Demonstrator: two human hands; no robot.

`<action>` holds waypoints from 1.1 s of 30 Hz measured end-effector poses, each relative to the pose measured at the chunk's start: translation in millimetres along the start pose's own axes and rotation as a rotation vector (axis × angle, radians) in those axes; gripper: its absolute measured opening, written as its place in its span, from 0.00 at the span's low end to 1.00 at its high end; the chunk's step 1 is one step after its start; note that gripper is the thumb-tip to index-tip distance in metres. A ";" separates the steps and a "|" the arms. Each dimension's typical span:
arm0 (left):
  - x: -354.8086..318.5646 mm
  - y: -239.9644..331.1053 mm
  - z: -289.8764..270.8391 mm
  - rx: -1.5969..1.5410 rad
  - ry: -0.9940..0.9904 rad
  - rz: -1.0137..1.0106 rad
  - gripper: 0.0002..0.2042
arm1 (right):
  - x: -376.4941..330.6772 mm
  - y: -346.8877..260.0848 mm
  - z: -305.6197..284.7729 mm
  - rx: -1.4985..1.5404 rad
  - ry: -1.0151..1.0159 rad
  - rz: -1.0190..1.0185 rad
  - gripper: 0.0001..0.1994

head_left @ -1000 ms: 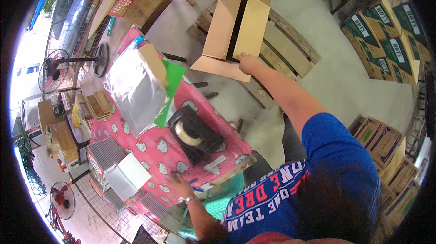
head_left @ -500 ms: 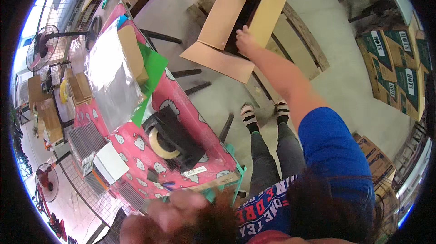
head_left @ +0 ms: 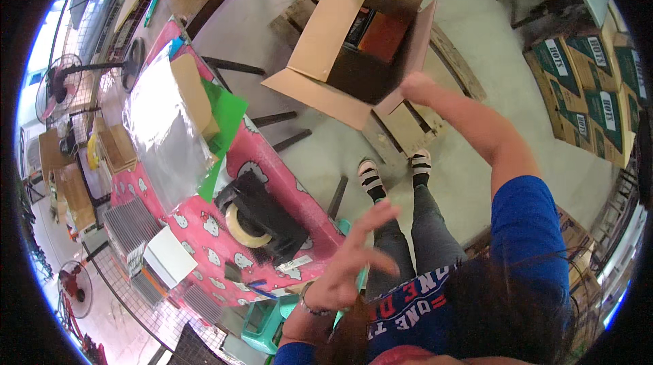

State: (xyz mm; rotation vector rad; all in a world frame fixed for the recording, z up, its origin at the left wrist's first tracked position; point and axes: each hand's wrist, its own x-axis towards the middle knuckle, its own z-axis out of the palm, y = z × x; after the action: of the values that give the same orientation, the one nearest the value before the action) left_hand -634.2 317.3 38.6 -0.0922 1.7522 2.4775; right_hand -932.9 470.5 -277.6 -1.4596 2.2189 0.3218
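A large brown cardboard box (head_left: 333, 28) stands with its flaps up on a wooden pallet. Inside it are a reddish-brown block-like thing (head_left: 384, 37) and dark items beside it; their kind is unclear. At the box's near right corner, my right hand (head_left: 420, 88) is closed on the edge of the right flap (head_left: 420, 45); its fingertips are partly hidden. My left hand (head_left: 350, 263) hangs in the air before my body, fingers spread, holding nothing, close to the near edge of the pink-covered table (head_left: 316, 195).
On the table lie a black tape dispenser (head_left: 262, 219) with a tape roll, clear plastic sheets (head_left: 166, 134), a green sheet (head_left: 228, 117) and stacked thin cases (head_left: 129, 222). A teal stool (head_left: 262, 327) is beneath the near edge. Stacked cartons (head_left: 585, 93) stand at right.
My right hand has moved from the box opening to its right side, and the right flap has swung outward, exposing the contents. My left hand has risen and spread its fingers.
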 end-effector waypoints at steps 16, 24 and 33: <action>111.7 -243.1 -40.7 0.393 0.243 -0.820 0.18 | -169.3 -187.1 55.8 0.126 0.027 -0.283 0.07; 57.8 -359.2 -60.8 0.641 0.029 -1.185 0.34 | -191.5 -188.2 75.1 0.477 -0.211 -0.171 0.08; 77.4 -336.4 -69.8 1.261 0.710 -0.566 0.45 | -99.7 -120.1 211.8 1.440 -0.237 0.841 0.33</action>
State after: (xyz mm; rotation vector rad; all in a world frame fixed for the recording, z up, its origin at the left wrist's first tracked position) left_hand -671.1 366.5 -308.1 -1.1964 2.6461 0.6884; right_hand -738.0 593.4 -404.7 0.2546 1.8727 -0.7033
